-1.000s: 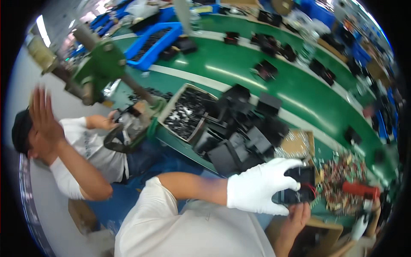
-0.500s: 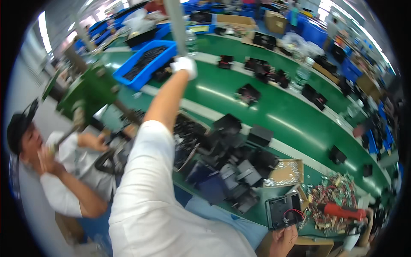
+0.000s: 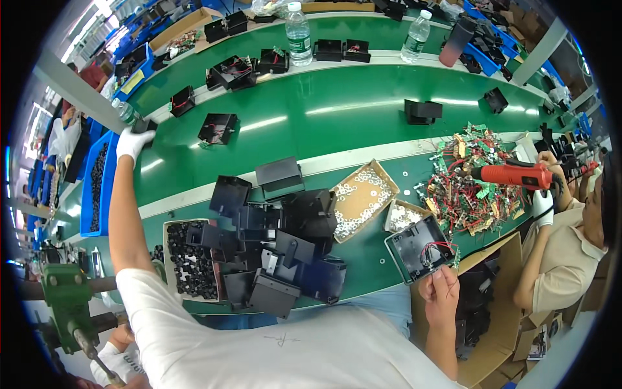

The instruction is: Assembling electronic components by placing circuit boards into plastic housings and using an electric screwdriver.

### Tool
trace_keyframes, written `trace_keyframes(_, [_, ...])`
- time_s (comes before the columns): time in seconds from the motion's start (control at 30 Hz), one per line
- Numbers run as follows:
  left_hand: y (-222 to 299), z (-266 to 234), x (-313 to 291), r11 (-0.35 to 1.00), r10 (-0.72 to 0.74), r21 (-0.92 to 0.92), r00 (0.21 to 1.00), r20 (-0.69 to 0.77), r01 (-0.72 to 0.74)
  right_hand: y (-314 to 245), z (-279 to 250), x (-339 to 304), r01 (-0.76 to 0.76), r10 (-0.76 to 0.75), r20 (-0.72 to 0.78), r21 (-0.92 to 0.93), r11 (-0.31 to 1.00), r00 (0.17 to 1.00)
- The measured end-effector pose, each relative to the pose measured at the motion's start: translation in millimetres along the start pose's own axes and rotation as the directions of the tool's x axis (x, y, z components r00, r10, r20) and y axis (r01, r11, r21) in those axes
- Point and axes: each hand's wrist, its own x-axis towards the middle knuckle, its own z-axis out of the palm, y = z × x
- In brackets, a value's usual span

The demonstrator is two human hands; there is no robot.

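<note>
My right hand [image 3: 440, 292] pinches the lower edge of a black plastic box [image 3: 414, 249], tilted with its hollow side up. Thin red wires and a small green circuit board [image 3: 455, 259] hang at its right side. Far to the left, my outstretched left hand [image 3: 135, 144], in a white glove, has its fingers closed on a dark box [image 3: 149, 127] at the line's far left end; the fingers partly hide it. Between my arms lies a heap of black plastic boxes [image 3: 285, 240]. A carton of small black parts [image 3: 192, 259] stands left of the heap.
A shallow carton of white rings [image 3: 364, 201] and a pile of wired circuit boards [image 3: 476, 178] lie to the right. A co-worker holds a red power tool [image 3: 515, 175] there. A green machine [image 3: 68, 298] stands at lower left, near a blue bin [image 3: 97, 185]. Bottles [image 3: 298, 35] stand beyond.
The view has swung and levelled, so the bench shows more squarely. My left arm is still stretched out, its hand now beside a dark box. The right hand keeps hold of the wired box.
</note>
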Motion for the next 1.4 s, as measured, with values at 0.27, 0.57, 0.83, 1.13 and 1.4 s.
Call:
trace_keyframes(0.27, [255.5,112.3,-226.1,0.539,0.790,-0.316,0.339,0.511,-0.781,9.9,-25.9,-6.3,0.108,-0.106,-0.024,0.099,0.989,0.994])
trace_keyframes(0.57, [321.8,274.4,-362.5,0.347,0.814,-0.149,0.219,0.538,-0.926,-1.1,-47.6,-37.5,0.083,-0.084,0.006,0.083,0.993,0.996])
trace_keyframes(0.83, [268.0,137.0,-481.0,0.277,0.899,-0.374,0.102,0.425,-0.885,12.0,-53.8,-30.4,0.100,-0.097,0.067,-0.037,0.994,0.993])
trace_keyframes(1.13, [160.7,173.2,-526.8,0.610,0.684,-0.613,0.724,0.088,-0.501,-21.0,23.1,-4.9,0.312,-0.056,0.466,-0.495,0.811,0.883])
trace_keyframes(1.4, [114.9,186.7,-530.5,0.436,0.687,-0.894,0.603,0.406,0.105,-79.1,117.9,205.6,0.766,-0.639,0.530,-0.626,0.149,0.558])
